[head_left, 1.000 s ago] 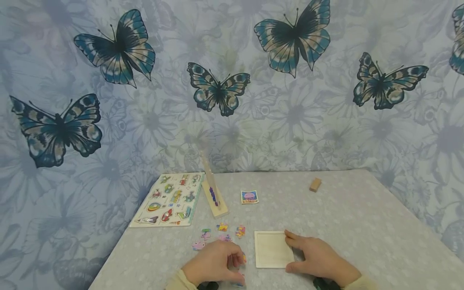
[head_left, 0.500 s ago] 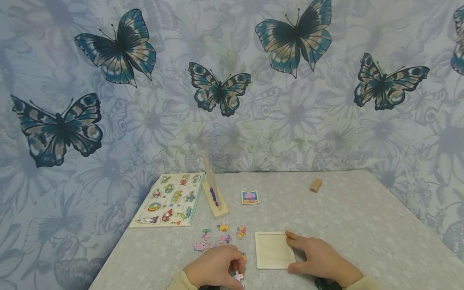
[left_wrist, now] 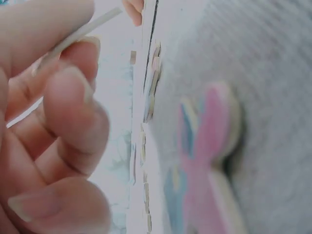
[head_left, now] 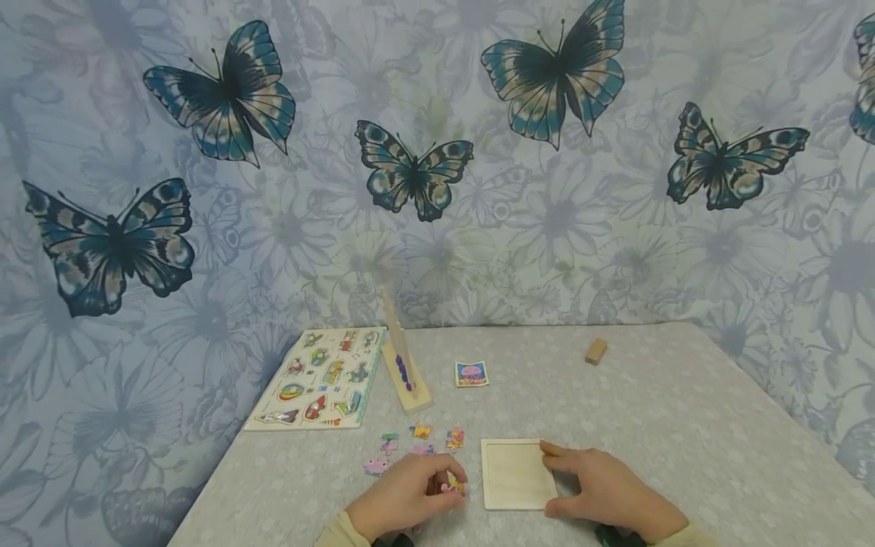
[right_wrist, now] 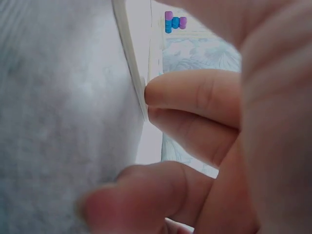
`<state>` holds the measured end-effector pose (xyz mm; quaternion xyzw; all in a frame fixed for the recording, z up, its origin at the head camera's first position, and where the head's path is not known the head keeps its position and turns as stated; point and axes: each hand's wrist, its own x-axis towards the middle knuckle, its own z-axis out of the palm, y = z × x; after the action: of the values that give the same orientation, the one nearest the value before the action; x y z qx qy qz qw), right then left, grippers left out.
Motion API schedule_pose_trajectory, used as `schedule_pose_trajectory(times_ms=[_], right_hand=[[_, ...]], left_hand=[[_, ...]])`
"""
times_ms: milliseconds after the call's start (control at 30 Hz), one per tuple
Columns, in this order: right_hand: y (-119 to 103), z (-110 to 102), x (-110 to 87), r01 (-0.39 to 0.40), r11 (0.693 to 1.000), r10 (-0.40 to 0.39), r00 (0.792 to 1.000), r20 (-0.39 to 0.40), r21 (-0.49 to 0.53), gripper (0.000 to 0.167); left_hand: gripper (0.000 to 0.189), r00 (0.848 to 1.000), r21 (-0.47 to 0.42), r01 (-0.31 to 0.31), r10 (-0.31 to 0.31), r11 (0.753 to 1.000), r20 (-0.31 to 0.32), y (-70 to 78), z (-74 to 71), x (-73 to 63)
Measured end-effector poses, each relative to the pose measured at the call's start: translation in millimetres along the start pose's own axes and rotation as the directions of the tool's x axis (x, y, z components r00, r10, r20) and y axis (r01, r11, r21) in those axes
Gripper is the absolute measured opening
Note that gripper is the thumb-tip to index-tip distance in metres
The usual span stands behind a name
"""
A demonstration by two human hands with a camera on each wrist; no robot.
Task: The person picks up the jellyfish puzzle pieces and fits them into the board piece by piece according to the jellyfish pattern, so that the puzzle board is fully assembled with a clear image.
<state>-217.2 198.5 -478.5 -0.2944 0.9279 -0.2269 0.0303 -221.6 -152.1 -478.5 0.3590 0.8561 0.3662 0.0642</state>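
Observation:
My left hand (head_left: 403, 494) pinches a small jigsaw piece (head_left: 451, 486) between thumb and fingers, beside the left side of a square wooden puzzle frame (head_left: 517, 475). In the left wrist view the held piece shows edge-on as a thin strip (left_wrist: 80, 34). A pink piece (left_wrist: 212, 146) lies on the cloth close by that hand. My right hand (head_left: 604, 486) rests at the frame's right side, index fingertip at the far corner and thumb at the near one. In the right wrist view two fairly straight fingers (right_wrist: 195, 97) touch the frame's edge (right_wrist: 129, 53).
Loose jigsaw pieces lie beyond the left hand, among them a pink one with eyes (head_left: 375, 465) and a yellow one (head_left: 421, 431). Farther back are a picture board (head_left: 317, 380), a wooden stand with purple beads (head_left: 410, 403), a small picture card (head_left: 472, 374) and a wooden block (head_left: 596, 351).
My left hand has moved slightly away from me and now has a piece between its fingertips; the pale piece seen by its thumb has gone from that spot. The right hand stays at the frame.

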Motion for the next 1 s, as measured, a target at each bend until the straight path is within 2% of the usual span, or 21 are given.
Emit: schedule_pose_trajectory(times_ms=[133, 367, 500, 700, 767, 900, 1000], right_hand=[[1.2, -0.2, -0.6, -0.006, 1.0, 0.006, 1.0, 0.003, 0.008, 0.087], [2.5, 0.1, 0.2, -0.01, 1.0, 0.01, 1.0, 0.016, 0.004, 0.085], [2.8, 0.8, 0.2, -0.015, 1.0, 0.015, 1.0, 0.017, 0.015, 0.085], [2.6, 2.2, -0.1, -0.024, 0.999, 0.023, 0.999, 0.024, 0.042, 0.086], [2.5, 1.9, 0.0, -0.021, 0.999, 0.02, 1.0, 0.021, 0.043, 0.085], [2.3, 1.1, 0.7, -0.013, 0.999, 0.012, 1.0, 0.015, 0.047, 0.084], [2.1, 1.3, 0.5, -0.021, 0.998, 0.02, 1.0, 0.025, 0.055, 0.085]], left_hand=[[0.009, 0.999, 0.015, 0.005, -0.004, 1.0, -0.054, -1.2, -0.2, 1.7], [0.006, 0.996, -0.026, -0.043, 0.041, 0.999, -0.083, -2.2, -0.1, 2.9], [0.004, 0.994, -0.079, -0.057, 0.049, 0.995, -0.1, -2.3, 0.3, 3.6], [0.002, 0.995, -0.182, -0.034, 0.015, 0.983, -0.102, -1.1, 1.7, 2.5], [0.002, 0.992, -0.157, -0.042, 0.022, 0.987, -0.127, -0.9, 2.2, 2.5], [0.004, 0.976, -0.024, -0.065, 0.058, 0.998, -0.212, -1.7, 2.9, 2.9], [0.004, 0.967, 0.0, -0.069, 0.067, 0.998, -0.244, -2.5, 3.5, 2.6]])
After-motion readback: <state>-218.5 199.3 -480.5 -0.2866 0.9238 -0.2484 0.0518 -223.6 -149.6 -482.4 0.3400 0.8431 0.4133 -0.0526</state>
